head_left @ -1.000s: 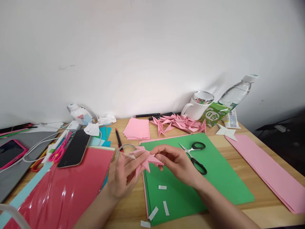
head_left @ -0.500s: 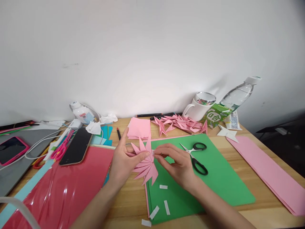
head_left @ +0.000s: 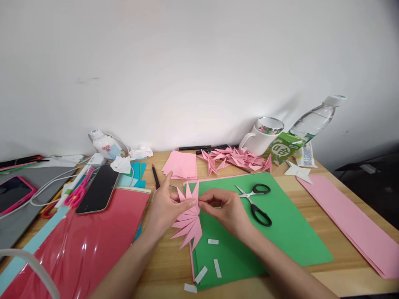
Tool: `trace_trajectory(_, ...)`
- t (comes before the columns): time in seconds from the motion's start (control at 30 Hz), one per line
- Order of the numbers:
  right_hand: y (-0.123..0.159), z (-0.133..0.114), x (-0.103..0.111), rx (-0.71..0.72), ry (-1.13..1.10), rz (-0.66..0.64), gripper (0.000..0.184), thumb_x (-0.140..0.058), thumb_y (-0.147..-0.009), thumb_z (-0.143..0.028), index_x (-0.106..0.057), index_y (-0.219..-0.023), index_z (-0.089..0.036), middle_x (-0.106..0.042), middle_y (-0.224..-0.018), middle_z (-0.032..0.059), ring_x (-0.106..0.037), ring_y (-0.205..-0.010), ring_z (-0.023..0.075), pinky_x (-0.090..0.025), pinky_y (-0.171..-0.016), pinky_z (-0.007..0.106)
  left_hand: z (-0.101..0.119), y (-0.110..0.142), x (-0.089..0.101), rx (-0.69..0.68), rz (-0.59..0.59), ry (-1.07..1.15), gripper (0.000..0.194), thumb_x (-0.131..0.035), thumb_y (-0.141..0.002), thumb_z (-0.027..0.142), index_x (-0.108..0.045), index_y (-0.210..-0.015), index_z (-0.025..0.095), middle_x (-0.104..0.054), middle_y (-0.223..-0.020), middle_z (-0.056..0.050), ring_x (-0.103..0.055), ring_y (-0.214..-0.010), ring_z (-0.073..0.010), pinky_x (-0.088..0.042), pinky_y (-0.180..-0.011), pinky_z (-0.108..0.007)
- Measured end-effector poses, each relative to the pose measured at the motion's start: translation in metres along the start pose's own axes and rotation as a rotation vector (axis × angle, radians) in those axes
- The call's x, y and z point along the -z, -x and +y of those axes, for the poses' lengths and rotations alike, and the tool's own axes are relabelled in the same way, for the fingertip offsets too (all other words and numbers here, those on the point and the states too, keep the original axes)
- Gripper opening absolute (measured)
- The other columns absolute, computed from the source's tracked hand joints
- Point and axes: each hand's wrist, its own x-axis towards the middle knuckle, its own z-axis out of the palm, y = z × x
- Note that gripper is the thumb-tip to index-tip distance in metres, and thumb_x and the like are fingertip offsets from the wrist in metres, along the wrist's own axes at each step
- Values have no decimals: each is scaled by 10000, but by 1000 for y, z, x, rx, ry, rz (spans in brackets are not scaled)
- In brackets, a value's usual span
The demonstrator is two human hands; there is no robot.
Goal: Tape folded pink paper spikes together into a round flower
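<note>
A pink folded-paper fan of pointed petals (head_left: 190, 230) is held up over the left edge of the green paper sheets (head_left: 280, 232). My left hand (head_left: 166, 207) grips it from the left, thumb across its front and index finger raised. The fingertips of my right hand (head_left: 229, 211) pinch at the fan's right edge; whatever lies between them is too small to make out. Below, several small white strips (head_left: 217, 268) lie on and beside the green sheets. Black-handled scissors (head_left: 261, 215) rest partly opened to the right of my right hand.
Behind are pink paper squares (head_left: 181, 164), a pile of folded pink pieces (head_left: 240, 160), a white mug (head_left: 262, 139), a green carton (head_left: 283, 147) and a leaning bottle (head_left: 314, 120). Long pink sheets (head_left: 352, 228) lie right. Left are a phone (head_left: 98, 191) and red paper in plastic (head_left: 93, 241).
The fan has turned slightly, its lower petals now pointing more downward. My right fingertips have closed in at its edge, and the white bit seen there before no longer shows.
</note>
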Motion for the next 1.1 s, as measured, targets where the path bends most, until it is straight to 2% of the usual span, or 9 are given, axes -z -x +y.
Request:
trace_trajectory(0.23,0,0,-3,302,246,40,145,-557,-821,-157,-642,-705,-168,-675,-711,49,-579,-574,116,-467,-502,217,-3,-1,-2,-6,25,12,1081,-765,-619,340,-151,-1477,104,-297,-436,151,-264,-416,-73,-176,-411,-188)
trace_trajectory(0.33,0,3,-2,414,311,44,152,-531,-854,-146,-630,-742,-170,-670,-748,56,-598,-610,115,-472,-518,209,-3,-1,-2,-8,25,0,1072,-759,-627,337,-151,-1476,96,-306,-431,149,-267,-414,-75,-175,-406,-187)
trace_trajectory(0.47,-1,9,-2,523,375,30,145,-497,-900,-153,-624,-833,-168,-671,-813,74,-642,-717,135,-503,-593,218,-5,-3,1,11,16,39,1092,-778,-606,374,-170,-1476,118,-422,-446,123,-324,-409,-81,-200,-407,-188)
trace_trajectory(0.57,-1,9,-2,508,383,3,145,-489,-914,-155,-618,-849,-167,-663,-794,64,-632,-715,137,-500,-618,227,-8,-4,2,18,24,61,1093,-795,-586,380,-205,-1469,122,-451,-451,110,-356,-416,-86,-218,-415,-189)
trace_trajectory(0.77,-2,5,1,403,333,-35,198,-472,-924,-170,-607,-780,-176,-594,-641,8,-563,-573,114,-467,-552,224,-9,-4,2,29,-4,19,1067,-772,-629,378,-169,-1479,152,-408,-468,119,-328,-449,-83,-216,-429,-183)
trace_trajectory(0.93,-5,6,4,472,315,-60,151,-524,-908,-201,-650,-831,-171,-681,-792,62,-647,-697,138,-521,-623,232,-9,-4,2,44,1,51,1065,-778,-620,390,-192,-1473,138,-387,-467,120,-307,-443,-78,-210,-424,-188)
trace_trajectory(1.1,-2,14,3,539,430,-52,171,-480,-926,-180,-648,-893,-170,-689,-852,86,-663,-735,153,-541,-643,248,-6,-4,2,65,-14,52,1084,-779,-622,364,-158,-1479,127,-446,-479,107,-326,-446,-79,-224,-419,-183)
